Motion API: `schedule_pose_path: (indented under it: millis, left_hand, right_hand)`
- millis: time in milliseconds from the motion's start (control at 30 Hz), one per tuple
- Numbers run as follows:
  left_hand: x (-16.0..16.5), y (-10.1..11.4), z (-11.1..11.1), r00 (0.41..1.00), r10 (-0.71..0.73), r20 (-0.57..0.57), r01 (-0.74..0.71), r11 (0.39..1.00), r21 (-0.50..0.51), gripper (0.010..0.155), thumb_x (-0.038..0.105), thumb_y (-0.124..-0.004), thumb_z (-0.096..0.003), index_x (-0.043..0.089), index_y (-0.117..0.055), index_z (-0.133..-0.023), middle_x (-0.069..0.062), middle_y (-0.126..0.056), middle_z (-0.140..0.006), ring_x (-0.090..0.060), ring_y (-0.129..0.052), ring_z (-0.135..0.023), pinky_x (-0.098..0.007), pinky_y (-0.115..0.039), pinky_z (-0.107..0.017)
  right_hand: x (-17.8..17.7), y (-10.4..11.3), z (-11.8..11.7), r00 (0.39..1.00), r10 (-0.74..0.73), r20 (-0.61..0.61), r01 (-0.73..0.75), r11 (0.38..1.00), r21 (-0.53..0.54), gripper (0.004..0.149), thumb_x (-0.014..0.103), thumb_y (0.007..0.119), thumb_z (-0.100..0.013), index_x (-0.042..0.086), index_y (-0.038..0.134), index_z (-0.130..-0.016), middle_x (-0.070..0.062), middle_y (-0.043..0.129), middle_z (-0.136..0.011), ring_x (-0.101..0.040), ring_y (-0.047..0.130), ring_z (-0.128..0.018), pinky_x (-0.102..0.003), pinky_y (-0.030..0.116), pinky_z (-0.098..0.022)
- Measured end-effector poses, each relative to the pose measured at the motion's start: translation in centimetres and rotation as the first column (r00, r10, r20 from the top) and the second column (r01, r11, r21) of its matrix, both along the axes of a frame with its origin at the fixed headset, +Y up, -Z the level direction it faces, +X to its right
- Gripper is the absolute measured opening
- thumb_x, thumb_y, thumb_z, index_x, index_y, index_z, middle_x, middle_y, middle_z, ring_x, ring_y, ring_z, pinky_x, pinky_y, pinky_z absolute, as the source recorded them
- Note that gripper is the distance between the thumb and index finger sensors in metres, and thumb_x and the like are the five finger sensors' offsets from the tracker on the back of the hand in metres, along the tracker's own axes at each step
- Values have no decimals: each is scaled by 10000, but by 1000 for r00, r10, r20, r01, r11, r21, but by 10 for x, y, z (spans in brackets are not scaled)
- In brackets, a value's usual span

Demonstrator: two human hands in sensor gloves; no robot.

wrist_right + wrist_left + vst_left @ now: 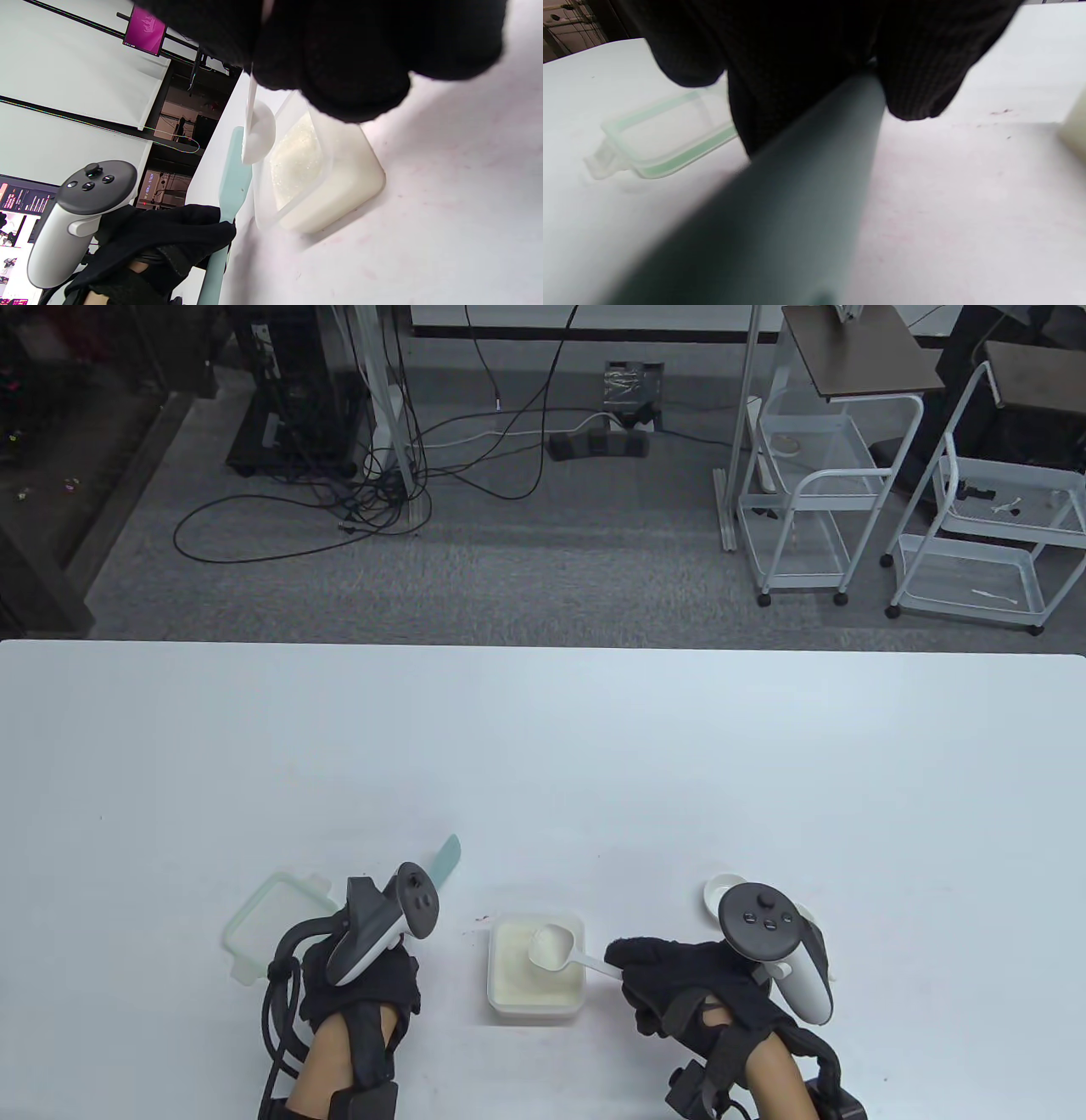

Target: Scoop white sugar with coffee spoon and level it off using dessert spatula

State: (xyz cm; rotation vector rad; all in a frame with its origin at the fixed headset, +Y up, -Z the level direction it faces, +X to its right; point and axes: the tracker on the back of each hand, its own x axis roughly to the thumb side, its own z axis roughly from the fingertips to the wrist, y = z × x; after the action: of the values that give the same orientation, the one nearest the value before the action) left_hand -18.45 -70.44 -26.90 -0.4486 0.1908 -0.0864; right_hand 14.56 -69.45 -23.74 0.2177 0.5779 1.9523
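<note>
A square clear container [536, 1006] of white sugar [519, 976] stands near the table's front edge; it also shows in the right wrist view [339, 186]. My right hand [657, 976] grips the handle of a white coffee spoon [551, 948], whose bowl hangs over the sugar; the spoon also shows in the right wrist view [258, 135]. My left hand [361, 984] grips a pale teal dessert spatula [445, 858], blade pointing up and away to the left of the container. The spatula shows close up in the left wrist view [780, 212] and in the right wrist view [231, 186].
The container's clear lid with a green seal [276, 920] lies flat left of my left hand, also in the left wrist view [666, 135]. A small white object [723, 891] sits behind my right hand, partly hidden by the tracker.
</note>
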Motion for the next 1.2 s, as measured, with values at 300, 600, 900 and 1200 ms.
schedule_pose_path:
  millis: [300,600,900,1200]
  left_hand:
    - [17,-27,-2,982,-188,32,190,980,-60,569,537,-889,-430,181,-922,-873,20,-1068,-671,-78,-1146,-425,-470,-840,-617]
    - [18,-23,2,989,-145,10,145,987,-64,694,585,-778,-461,148,-823,-998,-47,-1004,-835,-193,-1101,-614,-541,-779,-656]
    - [21,17,11,987,130,97,-146,971,190,926,664,-668,-445,131,-410,-1157,-211,-544,-1189,-557,-680,-1005,-749,-501,-708]
    - [37,28,18,902,279,330,-387,862,329,952,672,-663,-423,144,-371,-1160,-261,-391,-1215,-649,-488,-1027,-802,-384,-684]
  right_hand:
    - [-2,-1,0,1000,17,-7,-17,1000,-9,436,175,742,-488,1,771,-887,-179,916,-568,-280,966,-376,-484,859,-317]
    - [-4,-4,0,999,26,-20,-26,999,-23,437,176,741,-489,1,768,-889,-180,915,-570,-280,965,-378,-485,858,-318]
    - [-6,-5,1,999,33,-28,-33,999,-31,438,175,740,-489,1,767,-891,-182,913,-572,-282,964,-381,-485,857,-321]
    - [-9,-5,1,998,44,-49,-45,998,-32,442,170,739,-492,3,754,-900,-186,905,-586,-287,959,-395,-491,852,-333]
